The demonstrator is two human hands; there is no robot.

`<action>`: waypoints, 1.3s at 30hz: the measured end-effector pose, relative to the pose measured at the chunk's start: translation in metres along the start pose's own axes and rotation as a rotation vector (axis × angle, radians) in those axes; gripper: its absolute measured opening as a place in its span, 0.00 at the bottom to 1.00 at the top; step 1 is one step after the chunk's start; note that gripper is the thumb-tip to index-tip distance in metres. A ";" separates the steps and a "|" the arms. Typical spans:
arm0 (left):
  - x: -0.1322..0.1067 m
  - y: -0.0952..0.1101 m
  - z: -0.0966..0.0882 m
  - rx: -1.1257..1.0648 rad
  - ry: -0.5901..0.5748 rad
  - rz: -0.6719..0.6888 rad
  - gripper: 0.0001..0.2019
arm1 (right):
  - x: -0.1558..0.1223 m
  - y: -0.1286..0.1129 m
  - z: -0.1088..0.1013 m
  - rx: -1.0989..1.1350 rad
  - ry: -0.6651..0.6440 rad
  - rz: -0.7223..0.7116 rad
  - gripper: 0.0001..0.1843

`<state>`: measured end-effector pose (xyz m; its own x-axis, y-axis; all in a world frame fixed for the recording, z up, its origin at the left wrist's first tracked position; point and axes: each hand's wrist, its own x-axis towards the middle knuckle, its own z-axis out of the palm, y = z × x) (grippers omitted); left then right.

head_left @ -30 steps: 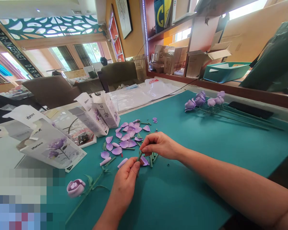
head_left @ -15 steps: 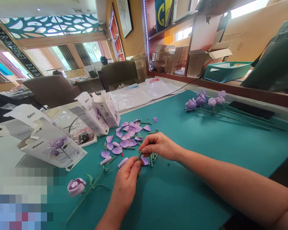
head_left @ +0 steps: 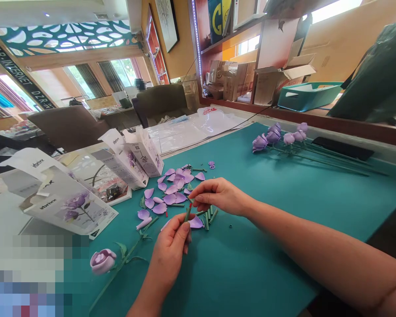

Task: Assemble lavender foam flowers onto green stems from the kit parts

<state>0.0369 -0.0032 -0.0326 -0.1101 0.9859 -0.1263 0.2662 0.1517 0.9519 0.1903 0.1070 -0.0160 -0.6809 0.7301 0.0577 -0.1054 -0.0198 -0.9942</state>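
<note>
Pinching short green stem tube (head_left: 187,214) in left hand (head_left: 170,240), thumb + fingers, lower centre of frame; right hand (head_left: 219,196) bunched just beside its top. Lilac foam petals (head_left: 169,199), more tubes (head_left: 206,219) on smooth teal mat (head_left: 267,251).

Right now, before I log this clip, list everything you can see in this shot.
foam petals: many, lilac, loose on the mat beside the hands
green stem pieces: several, green, on the mat below the right hand
foam rose on a stem: one, lilac and green, lower left of the mat
rose bunch: about six, lilac with green stems, far right of the mat
teal mat: one, teal, under all of these
printed cartons: about three, white with lilac flowers, left of the mat
plastic sheeting: one spread, clear, behind the mat
plastic tray: one, teal, back right
cardboard boxes: several, brown, on the shelves
armchairs: two, brown and olive, far back
left hand: one, pinching a green stem piece
right hand: one, just above that piece
</note>
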 end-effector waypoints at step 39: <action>-0.001 0.004 0.000 -0.173 0.073 -0.076 0.17 | -0.010 -0.011 -0.012 -1.014 -0.201 -0.065 0.06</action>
<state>0.0378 -0.0031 -0.0282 -0.1943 0.9634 -0.1847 0.0871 0.2044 0.9750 0.2065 0.1079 -0.0069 -0.8137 0.5802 0.0352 0.4505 0.6678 -0.5926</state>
